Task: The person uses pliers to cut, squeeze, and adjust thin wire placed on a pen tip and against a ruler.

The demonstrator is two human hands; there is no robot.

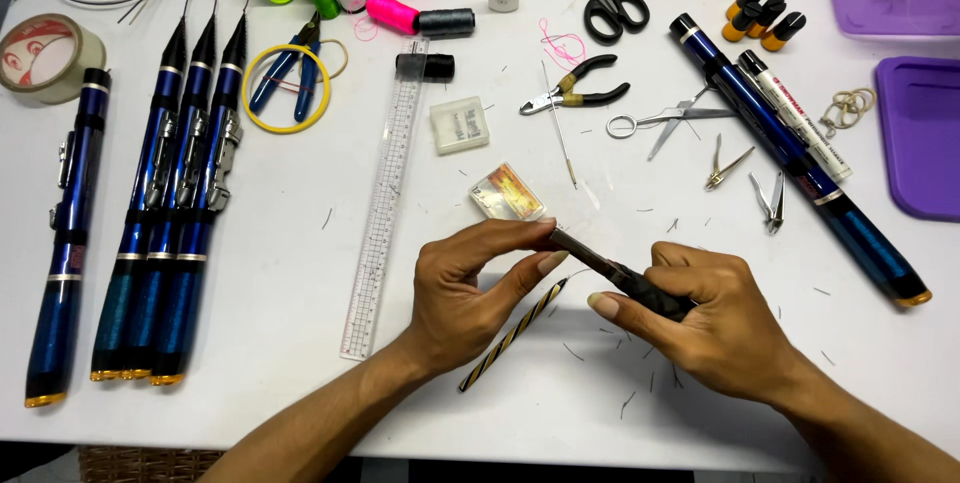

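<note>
My left hand (470, 288) pinches the tip of a thin dark rod section (600, 265) between thumb and fingers. My right hand (705, 318) is wrapped around the thicker end of that same dark piece. Both hands hover just above the white table (280, 273) near its front edge. A gold-and-black striped stick (512, 335) lies on the table beneath my left hand. A small orange packet (508, 192) rests just beyond my left hand.
Several blue telescopic rods (170, 213) lie at the left, another (800, 158) at the right beside a white marker. A clear ruler (385, 198), pliers (575, 91), scissors (612, 5), thread spools (400, 15), tape roll (45, 55) and purple trays (920, 133) surround. Thread clippings litter the front.
</note>
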